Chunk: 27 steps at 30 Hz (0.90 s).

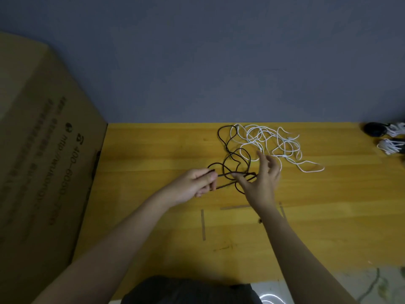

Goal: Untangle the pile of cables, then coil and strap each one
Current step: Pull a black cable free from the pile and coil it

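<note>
At frame centre, the left hand (198, 183) pinches the black cable (235, 156); the right hand (262, 177), fingers spread, hooks a loop. Pulling may drag the overlapping white cable (276, 141) tighter.

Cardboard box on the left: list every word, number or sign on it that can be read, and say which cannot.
"400-60...": start of a number printed sideways on the cardboard box; its later digits are blurred.
Round logo above that number: too blurred to identify.
Other printed lines on the box: too small and blurred to read.
</note>
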Tool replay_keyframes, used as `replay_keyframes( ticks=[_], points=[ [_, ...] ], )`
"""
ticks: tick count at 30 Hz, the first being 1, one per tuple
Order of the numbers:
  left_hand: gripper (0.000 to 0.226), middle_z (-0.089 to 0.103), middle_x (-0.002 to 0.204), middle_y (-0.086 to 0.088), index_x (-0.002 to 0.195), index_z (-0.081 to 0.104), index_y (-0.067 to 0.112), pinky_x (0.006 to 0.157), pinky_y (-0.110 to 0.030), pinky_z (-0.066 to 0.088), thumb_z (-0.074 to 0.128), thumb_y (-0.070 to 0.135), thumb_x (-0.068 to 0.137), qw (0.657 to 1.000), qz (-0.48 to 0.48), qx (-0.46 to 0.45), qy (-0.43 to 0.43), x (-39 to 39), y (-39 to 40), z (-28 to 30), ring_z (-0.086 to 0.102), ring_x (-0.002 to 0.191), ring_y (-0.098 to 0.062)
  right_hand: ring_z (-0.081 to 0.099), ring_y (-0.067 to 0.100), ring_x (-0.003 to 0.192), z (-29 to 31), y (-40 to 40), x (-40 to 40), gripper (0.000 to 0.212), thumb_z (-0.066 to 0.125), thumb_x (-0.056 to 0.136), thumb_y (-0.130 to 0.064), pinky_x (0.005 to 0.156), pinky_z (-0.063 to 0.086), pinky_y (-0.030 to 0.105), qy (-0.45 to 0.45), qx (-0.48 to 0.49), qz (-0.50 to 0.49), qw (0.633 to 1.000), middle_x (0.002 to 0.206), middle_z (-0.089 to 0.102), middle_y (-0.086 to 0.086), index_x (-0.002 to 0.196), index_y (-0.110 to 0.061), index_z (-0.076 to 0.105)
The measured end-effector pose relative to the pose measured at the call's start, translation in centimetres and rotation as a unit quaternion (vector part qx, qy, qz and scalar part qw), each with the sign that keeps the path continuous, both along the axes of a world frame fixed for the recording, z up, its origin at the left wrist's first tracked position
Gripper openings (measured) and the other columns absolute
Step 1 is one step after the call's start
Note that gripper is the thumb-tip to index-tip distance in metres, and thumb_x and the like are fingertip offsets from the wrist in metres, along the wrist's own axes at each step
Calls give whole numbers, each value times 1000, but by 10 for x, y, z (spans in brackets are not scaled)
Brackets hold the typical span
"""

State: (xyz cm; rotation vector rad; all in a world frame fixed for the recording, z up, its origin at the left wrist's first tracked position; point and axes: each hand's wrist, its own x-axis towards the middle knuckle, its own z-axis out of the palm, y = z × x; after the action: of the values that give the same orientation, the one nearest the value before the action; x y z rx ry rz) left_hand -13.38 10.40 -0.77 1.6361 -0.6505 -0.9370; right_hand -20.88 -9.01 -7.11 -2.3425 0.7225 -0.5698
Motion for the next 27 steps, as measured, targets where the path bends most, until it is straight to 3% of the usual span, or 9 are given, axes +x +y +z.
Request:
replay_keyframes(
  ticks=[2, 7, 10, 15, 17, 20, 24, 26, 27],
  points=[
    [32, 36, 58, 2, 82, 52, 9, 62, -20, 34, 32, 20, 104, 999, 42, -20, -8, 2, -1, -2, 35, 56, -10, 34, 28, 125, 4, 2, 3, 82, 86, 62, -40, 102, 26, 32, -46, 25, -55, 997, 133, 39, 16, 131, -10, 52],
    [32, 38, 53, 13, 81, 54, 14, 55, -13, 34, 34, 24, 104, 991, 124, -45, 18, 12, -1, -13, 34, 50, -3, 55, 0, 82, 23, -4, 8, 20, 75, 81, -21, 71, 45, 15, -145, 105, -9, 984, 92, 54, -7, 95, -17, 62],
    [32, 36, 50, 14, 81, 54, 16, 55, -15, 37, 35, 30, 103, 977, 197, -72, 26, 24, 0, -14, 33, 47, -3, 57, -8, 76, 30, -18, 13, 3, 70, 86, -18, 65, 40, 5, -132, 116, 4, 984, 81, 62, -8, 87, -19, 68],
    [31, 38, 45, 14, 78, 52, 16, 51, -20, 33, 39, 29, 103, 864, 448, -184, 136, 74, 14, 0, 33, 40, -4, 57, 18, 75, 18, -67, 6, 14, 64, 91, -19, 63, 40, 24, -84, 228, -169, 955, 80, 64, 5, 92, -6, 67],
    [32, 40, 45, 15, 77, 51, 17, 48, -19, 34, 38, 31, 103, 840, 491, -197, 121, 96, 30, 8, 33, 38, -3, 56, 23, 75, 8, -89, -9, 17, 63, 91, -21, 66, 39, 27, -33, 244, -216, 945, 82, 65, 13, 91, -4, 65],
    [34, 40, 48, 16, 77, 52, 18, 52, -20, 33, 37, 33, 104, 869, 459, -177, 62, 110, 34, 18, 33, 41, -4, 55, 26, 68, 7, -96, -17, 15, 61, 92, -22, 64, 41, 30, -16, 235, -218, 947, 83, 65, 19, 88, -7, 60],
    [34, 35, 48, 14, 77, 50, 17, 48, -18, 32, 37, 34, 104, 924, 343, -171, 12, 95, 2, 38, 30, 43, -5, 54, 13, 45, 26, -79, 2, 12, 59, 93, -19, 42, 41, 20, -65, 237, -148, 958, 82, 62, 14, 94, -7, 58],
    [35, 35, 45, 13, 76, 50, 16, 48, -19, 32, 37, 34, 103, 932, 304, -194, 25, 85, -12, 50, 30, 43, -6, 61, 13, 53, 35, -73, 8, 13, 57, 94, -15, 50, 46, 20, -99, 244, -160, 951, 96, 62, 14, 103, -7, 55],
    [35, 34, 44, 12, 76, 50, 16, 47, -18, 33, 37, 33, 103, 937, 285, -202, 29, 80, -19, 57, 30, 42, -6, 66, 20, 73, 39, -71, 9, 22, 56, 93, -10, 64, 49, 23, -92, 229, -172, 954, 112, 59, 17, 114, -6, 52]
  ],
)
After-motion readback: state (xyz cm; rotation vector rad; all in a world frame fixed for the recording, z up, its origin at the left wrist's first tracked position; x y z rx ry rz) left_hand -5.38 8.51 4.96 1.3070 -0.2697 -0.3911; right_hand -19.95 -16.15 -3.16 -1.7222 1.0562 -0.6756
